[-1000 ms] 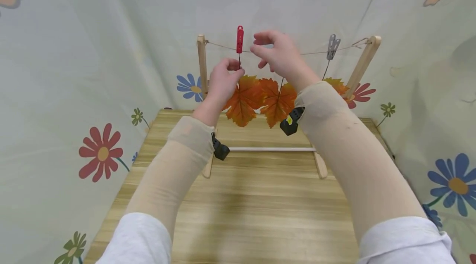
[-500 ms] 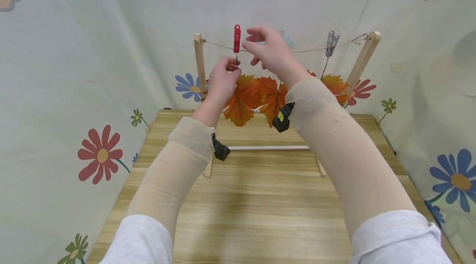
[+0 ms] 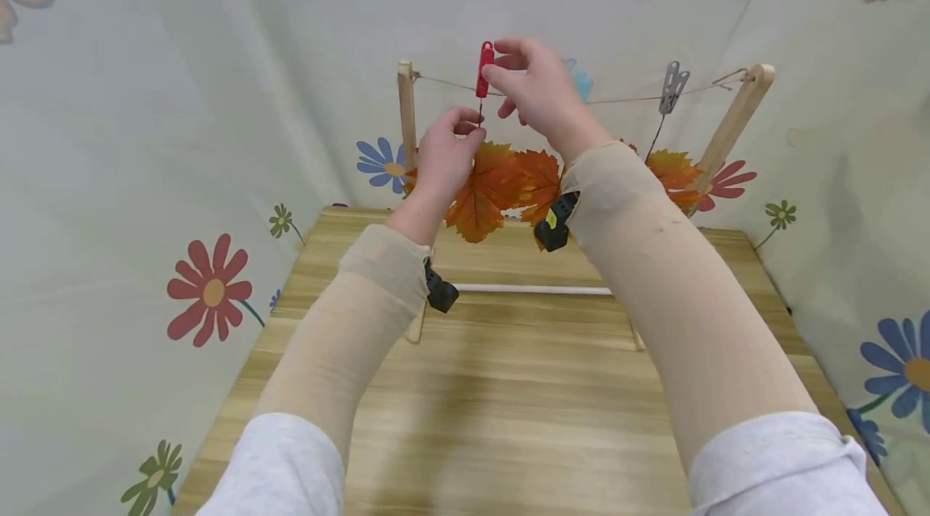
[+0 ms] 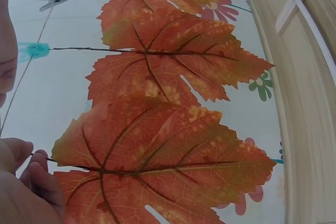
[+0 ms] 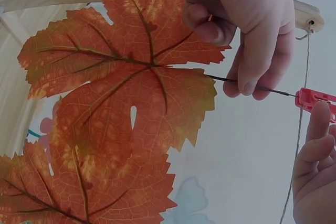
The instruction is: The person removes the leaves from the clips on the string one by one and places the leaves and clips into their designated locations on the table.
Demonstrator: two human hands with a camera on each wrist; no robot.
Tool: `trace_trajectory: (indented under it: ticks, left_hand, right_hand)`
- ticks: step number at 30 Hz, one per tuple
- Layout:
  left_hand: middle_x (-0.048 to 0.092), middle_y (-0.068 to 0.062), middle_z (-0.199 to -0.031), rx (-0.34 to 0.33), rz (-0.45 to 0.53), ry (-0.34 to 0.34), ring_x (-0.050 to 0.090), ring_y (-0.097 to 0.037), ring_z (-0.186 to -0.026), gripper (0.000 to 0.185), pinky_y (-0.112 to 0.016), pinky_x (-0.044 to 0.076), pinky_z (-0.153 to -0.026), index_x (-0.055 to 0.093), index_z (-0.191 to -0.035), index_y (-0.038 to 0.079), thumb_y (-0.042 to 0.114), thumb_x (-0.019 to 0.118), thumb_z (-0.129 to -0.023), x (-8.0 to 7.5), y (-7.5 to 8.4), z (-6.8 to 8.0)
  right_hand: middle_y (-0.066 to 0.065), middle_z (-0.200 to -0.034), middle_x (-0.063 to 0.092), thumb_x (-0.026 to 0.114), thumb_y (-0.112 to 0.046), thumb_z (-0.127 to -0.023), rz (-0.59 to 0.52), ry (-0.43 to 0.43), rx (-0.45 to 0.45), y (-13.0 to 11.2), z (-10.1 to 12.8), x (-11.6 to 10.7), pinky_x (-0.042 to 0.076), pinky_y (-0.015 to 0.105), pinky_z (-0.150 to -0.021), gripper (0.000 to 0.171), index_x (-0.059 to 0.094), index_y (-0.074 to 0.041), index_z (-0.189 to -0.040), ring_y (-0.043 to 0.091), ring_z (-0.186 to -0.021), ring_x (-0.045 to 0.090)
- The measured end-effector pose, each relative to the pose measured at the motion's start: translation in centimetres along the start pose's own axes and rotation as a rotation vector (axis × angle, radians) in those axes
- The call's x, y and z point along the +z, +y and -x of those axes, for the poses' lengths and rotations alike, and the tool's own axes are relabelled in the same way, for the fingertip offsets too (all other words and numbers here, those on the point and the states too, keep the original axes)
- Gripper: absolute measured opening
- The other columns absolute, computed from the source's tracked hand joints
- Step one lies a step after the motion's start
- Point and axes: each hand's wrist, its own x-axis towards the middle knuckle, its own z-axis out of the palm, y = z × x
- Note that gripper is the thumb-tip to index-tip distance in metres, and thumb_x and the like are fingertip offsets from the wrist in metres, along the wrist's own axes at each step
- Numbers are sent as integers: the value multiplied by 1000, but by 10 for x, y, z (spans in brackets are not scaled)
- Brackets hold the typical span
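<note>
No readable text, brand or number in any of my views. Closest to a label: the small yellow patch (image 3: pixel 552 219) on the black wrist camera (image 3: pixel 554 237) at my right sleeve (image 3: pixel 617 177); too small for me to make out any marking on it.

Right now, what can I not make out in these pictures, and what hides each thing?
Blue clip: head view, partly hidden behind the right hand.
Middle leaf: head view, partly covered by the black wrist camera.
Front leaf: left wrist view, cut off by the bottom edge.
Red clip: right wrist view, cut off by the right edge; whether the right hand pinches it is unclear.
</note>
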Motion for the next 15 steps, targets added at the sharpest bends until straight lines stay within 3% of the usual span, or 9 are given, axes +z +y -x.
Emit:
trace_trajectory:
  ticks: [15]
  left_hand:
    - [55, 2, -100, 18, 1, 15, 50, -13, -83, 20, -26, 42, -67, 57, -105, 20, 27, 52, -87, -3, -4, 6]
  right_hand:
    - [-1, -119, 46, 52, -31, -85, 0, -13, -9, -1, -4, 8, 42, 28, -56, 45, 39, -23, -127, 22, -67, 54]
